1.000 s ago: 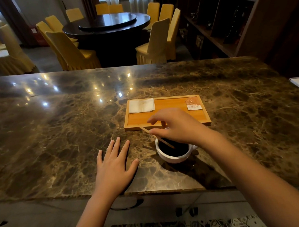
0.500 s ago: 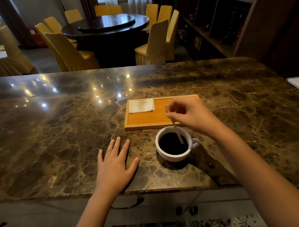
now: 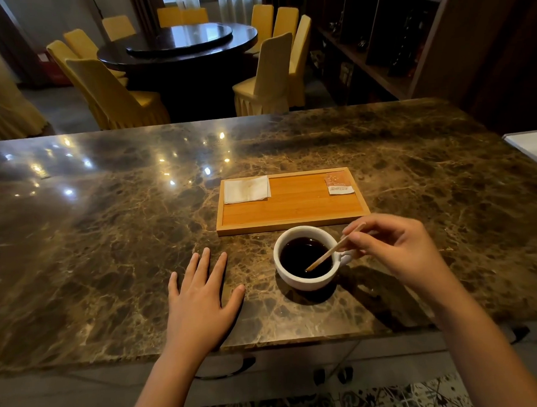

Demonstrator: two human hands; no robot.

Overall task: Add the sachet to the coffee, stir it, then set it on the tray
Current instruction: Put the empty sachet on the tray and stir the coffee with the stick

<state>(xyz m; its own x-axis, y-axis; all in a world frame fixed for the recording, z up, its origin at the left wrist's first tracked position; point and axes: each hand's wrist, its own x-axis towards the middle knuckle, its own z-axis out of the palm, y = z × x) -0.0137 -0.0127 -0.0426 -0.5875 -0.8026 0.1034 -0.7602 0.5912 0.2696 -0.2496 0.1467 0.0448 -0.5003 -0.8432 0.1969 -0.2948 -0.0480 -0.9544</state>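
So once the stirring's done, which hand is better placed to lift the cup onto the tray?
Probably the right hand: it hovers just over the cup's handle, though it still pinches the stir stick. The left hand lies flat on the counter, away from the handle. The tray sits directly behind.

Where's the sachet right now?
The sachet lies in the far right corner of the wooden tray, beyond the coffee cup.

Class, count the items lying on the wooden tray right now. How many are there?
2. A folded white napkin lies in the wooden tray's far-left corner, and a sachet lies in its far-right corner. Nothing appears hidden.
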